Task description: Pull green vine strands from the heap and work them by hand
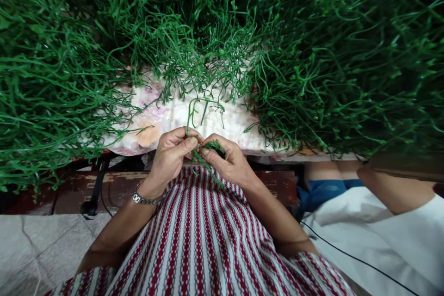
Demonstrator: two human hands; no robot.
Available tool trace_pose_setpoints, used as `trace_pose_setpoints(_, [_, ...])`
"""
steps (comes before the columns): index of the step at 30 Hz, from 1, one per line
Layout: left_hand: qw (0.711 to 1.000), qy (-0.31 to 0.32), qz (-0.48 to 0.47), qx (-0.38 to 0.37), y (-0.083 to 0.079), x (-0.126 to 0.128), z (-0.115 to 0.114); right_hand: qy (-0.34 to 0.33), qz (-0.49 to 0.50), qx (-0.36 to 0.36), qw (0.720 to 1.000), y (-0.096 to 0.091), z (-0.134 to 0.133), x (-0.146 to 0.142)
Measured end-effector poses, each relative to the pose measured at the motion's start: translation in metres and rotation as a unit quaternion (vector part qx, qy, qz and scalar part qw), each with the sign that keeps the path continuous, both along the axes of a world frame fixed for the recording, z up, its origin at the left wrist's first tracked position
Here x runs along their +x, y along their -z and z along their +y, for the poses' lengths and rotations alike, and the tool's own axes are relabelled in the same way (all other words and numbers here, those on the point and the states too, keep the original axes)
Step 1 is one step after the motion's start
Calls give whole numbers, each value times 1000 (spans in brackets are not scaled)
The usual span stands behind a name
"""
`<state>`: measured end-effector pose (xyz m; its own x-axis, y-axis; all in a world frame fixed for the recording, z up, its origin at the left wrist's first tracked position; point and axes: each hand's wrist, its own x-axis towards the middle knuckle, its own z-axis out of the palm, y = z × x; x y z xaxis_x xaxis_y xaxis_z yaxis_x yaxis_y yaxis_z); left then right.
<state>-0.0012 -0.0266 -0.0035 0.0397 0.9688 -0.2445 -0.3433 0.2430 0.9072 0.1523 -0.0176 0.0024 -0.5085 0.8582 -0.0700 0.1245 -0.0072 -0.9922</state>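
Note:
My left hand (174, 151) is closed in a pinch on a thin green plastic stem (188, 118), which rises above the fingers and curls over. Right beside it, my right hand (229, 157) holds a small bunch of green stems (215, 146) between thumb and curled fingers. Both hands' fingertips nearly touch, and the join between the stems is too small to make out. A few loose strands hang below the hands over the striped shirt. Several loose stem pieces lie on the pale flowered cloth just beyond the fingers.
Large heaps of green stems (45, 83) cover the left, back and right of the cloth (152, 101). A dark red wooden bench edge (118, 189) runs below it. Another person in a white shirt (374, 236) sits close at my right. A black cable (354, 252) crosses there.

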Motion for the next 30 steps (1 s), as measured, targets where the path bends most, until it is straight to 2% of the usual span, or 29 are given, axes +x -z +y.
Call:
trace_pose_setpoints(4, [997,-22,40,64,3,1,3,-1,-11,20,1000,2,1,-1])
trace_pose_setpoints(7, [994,-30,58,84,3,4,4,-1,-14,24,1000,2,2,-3])
trace_pose_setpoints(12, [999,8,-9,45,1,5,4,13,23,-5,1000,2,2,-7])
trace_pose_setpoints(23, [997,-24,-59,-51,-9,4,3,-12,57,-27,998,10,2,-5])
trace_pose_setpoints(26, [998,-41,-39,-42,-7,5,2,-2,48,0,999,10,1,-7])
trace_pose_setpoints(30, [998,-55,-13,11,-7,7,2,16,30,43,999,9,-2,-9])
